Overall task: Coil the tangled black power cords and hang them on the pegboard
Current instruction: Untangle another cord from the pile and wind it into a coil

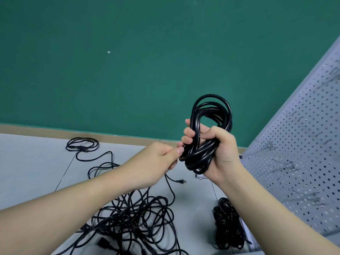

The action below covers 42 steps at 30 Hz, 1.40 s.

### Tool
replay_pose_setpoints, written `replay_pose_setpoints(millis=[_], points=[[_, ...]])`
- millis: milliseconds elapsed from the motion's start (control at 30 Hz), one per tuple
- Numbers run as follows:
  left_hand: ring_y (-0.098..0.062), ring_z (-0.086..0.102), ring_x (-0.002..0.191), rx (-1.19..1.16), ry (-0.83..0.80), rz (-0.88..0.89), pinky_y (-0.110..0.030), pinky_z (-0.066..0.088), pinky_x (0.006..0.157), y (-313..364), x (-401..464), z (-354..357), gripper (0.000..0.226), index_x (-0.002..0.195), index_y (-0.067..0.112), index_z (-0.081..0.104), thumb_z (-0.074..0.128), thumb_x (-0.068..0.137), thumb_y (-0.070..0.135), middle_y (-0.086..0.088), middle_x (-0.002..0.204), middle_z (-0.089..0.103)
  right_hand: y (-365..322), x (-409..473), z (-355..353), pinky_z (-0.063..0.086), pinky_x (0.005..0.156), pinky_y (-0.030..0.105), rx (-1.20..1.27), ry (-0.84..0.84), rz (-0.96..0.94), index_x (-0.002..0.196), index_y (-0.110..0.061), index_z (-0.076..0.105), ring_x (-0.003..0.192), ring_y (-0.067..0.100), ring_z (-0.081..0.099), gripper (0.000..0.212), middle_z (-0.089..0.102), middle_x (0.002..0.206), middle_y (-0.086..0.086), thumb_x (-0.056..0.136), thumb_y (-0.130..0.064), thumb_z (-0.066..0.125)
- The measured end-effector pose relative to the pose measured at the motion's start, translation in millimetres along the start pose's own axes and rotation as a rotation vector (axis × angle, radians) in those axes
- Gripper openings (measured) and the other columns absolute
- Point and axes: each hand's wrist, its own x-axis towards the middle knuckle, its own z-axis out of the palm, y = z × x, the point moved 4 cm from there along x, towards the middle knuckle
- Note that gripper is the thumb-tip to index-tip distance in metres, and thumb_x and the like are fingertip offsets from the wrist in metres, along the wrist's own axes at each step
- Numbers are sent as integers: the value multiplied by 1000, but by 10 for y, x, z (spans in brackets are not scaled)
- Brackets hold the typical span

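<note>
A coiled black power cord (209, 115) stands upright in front of me, its loops gathered in my right hand (219, 153), which grips the bundle at its lower half. My left hand (156, 161) pinches the cord at the coil's left side with thumb and forefinger. A tangled pile of black cords (139, 218) lies on the grey floor below my arms, with a two-pin plug (181, 181) at its upper edge. The white pegboard (303, 144) with metal hooks (283, 166) leans at the right.
Another loose cord (82, 146) lies further back on the left near the wall's base. A bundled black cord (228, 229) rests on the floor by the pegboard's foot. A green wall (128, 61) fills the background.
</note>
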Motion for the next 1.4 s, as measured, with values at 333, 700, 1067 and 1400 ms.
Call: replay_pose_setpoints(millis=[333, 700, 1067, 1400], points=[[-18, 50, 53, 519, -239, -252, -27, 40, 62, -238, -72, -156, 70, 70, 15, 41, 18, 97, 74, -2, 61, 50, -434, -2, -310, 36, 60, 28, 89, 158, -164, 106, -6, 51, 58, 14, 31, 38, 38, 74, 2, 68, -9, 46], [-17, 47, 59, 623, 221, 534, -35, 43, 54, 275, -138, -666, 29, 81, 33, 60, 50, 101, 52, 9, 60, 52, -302, 135, -581, 37, 56, 26, -267, 201, 39, 116, -3, 57, 54, 14, 42, 46, 47, 76, 4, 87, -37, 68], [-21, 58, 59, 228, 215, 450, -36, 48, 59, 331, -115, -455, 24, 74, 22, 76, 80, 83, 43, -1, 64, 69, 350, -79, -199, 44, 75, 40, -750, -134, 452, 107, -12, 70, 69, 16, 49, 83, 52, 85, 8, 44, -58, 97], [-10, 31, 52, 346, 185, 398, -32, 33, 53, 270, -72, -438, 54, 66, 17, 53, 80, 72, 63, 9, 54, 51, 617, -252, -70, 41, 63, 28, -408, -322, 713, 118, 0, 54, 69, 16, 29, 64, 45, 82, 5, 55, -11, 55]])
